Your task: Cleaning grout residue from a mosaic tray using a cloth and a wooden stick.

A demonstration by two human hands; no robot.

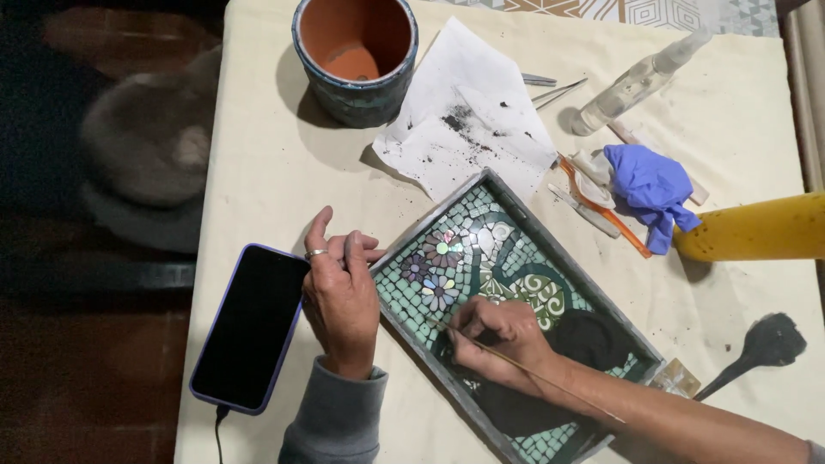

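A rectangular mosaic tray (620,328) with green tiles, flower shapes and patches of black grout lies slanted on the table. My right hand (501,338) rests inside it, holding a thin wooden stick (550,381) whose tip touches the tiles near the flowers. My left hand (341,293), with a ring on one finger, rests loosely curled on the tablecloth against the tray's left edge, holding nothing. A dark phone (250,325) on a cable lies just left of that hand.
A terracotta pot (356,53) stands at the back, beside a smudged white paper (468,112). Tweezers (557,88), a clear spray bottle (636,82), a blue glove (653,189), an orange-handled tool (612,219), a yellow bottle (756,228) and a black-coated spatula (756,348) lie to the right.
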